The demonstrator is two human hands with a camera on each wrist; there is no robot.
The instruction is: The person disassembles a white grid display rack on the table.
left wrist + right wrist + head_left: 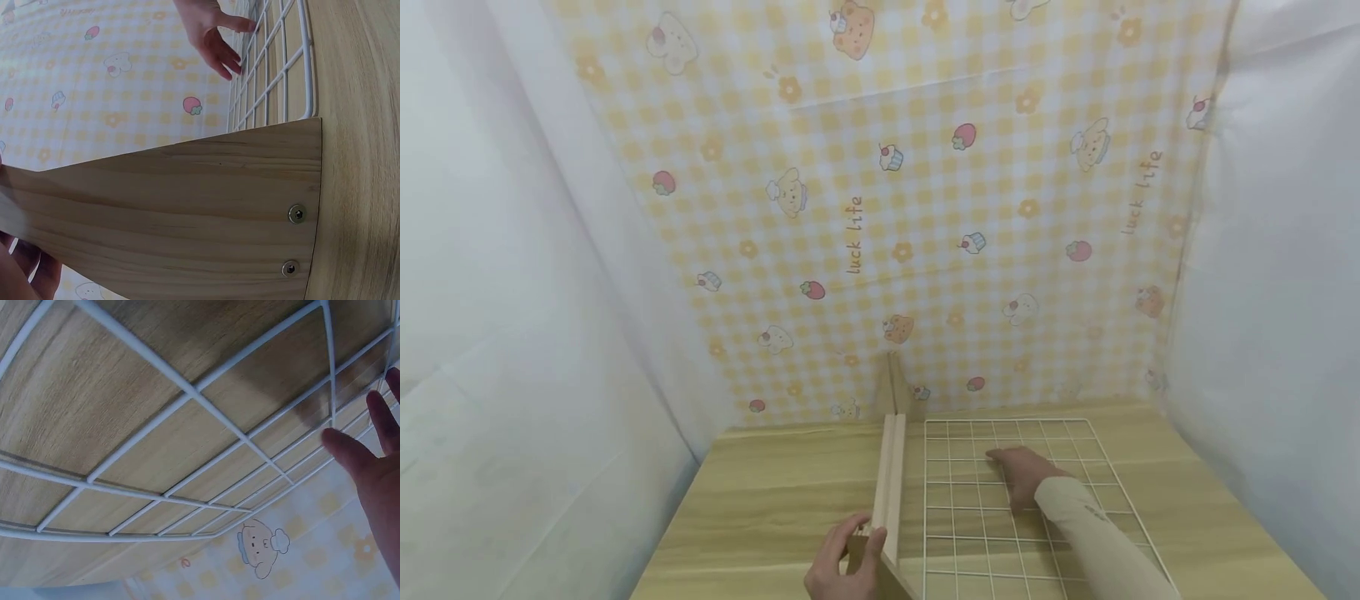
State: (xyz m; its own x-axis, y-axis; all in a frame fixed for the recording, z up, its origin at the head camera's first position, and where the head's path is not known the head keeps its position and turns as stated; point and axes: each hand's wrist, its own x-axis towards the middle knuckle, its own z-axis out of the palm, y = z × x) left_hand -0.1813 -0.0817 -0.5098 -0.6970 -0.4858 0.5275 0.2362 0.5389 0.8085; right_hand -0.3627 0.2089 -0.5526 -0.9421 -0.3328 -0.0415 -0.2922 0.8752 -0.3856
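A pale wooden stand (pixel 890 475) with two parallel rails runs away from me at the middle of the table. My left hand (pixel 844 565) grips the top of its near end board (pixel 187 212), thumb on one side and fingers on the other. That board has two hex-socket screws (pixel 297 214) near its foot. To the right of the stand, a white wire grid panel (pixel 190 392) lies flat on the table. Over the panel my right hand (pixel 1024 475) is held with fingers spread and nothing in it; thumb and fingers are apart in the right wrist view.
The table (pixel 760 500) has a light wood-grain top. At its back hangs a yellow checked cloth (pixel 925 192) with cartoon prints. White sheets close in the left (pixel 535 333) and right (pixel 1277 275) sides. The stand's far end board (pixel 893 385) stands close to the cloth.
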